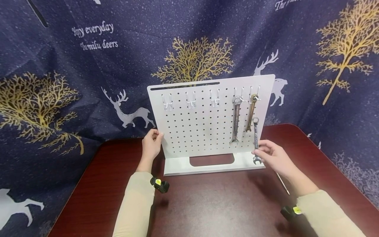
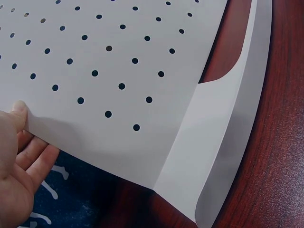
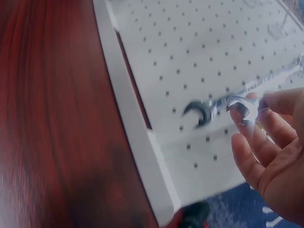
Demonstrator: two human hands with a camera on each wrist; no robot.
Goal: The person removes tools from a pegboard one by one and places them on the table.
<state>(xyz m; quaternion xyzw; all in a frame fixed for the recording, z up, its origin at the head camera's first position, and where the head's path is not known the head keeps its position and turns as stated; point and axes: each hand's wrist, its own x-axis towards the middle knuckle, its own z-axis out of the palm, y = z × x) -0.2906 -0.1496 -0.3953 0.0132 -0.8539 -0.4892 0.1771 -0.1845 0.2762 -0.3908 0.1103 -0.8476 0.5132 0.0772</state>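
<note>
A white pegboard [image 1: 195, 128] stands upright on its base plate. My left hand [image 1: 152, 144] pinches the board's left edge, thumb on the front face and fingers behind, as the left wrist view shows. My right hand [image 1: 275, 157] holds a chrome combination wrench [image 1: 256, 135] between thumb and fingers, ring end up and open end down, in front of the board's lower right. Two more wrenches hang from hooks at the upper right: a larger silver wrench [image 1: 236, 120] and a bronze-toned wrench [image 1: 251, 113]. In the right wrist view, the held wrench's open end [image 3: 240, 107] shows at my fingertips.
Three white double hooks, among them the left hook [image 1: 167, 104], carry nothing along the board's top. A thin pale rod [image 1: 282, 184] lies on the dark red table [image 1: 213, 204] under my right forearm. A blue patterned cloth [image 1: 130, 65] hangs close behind.
</note>
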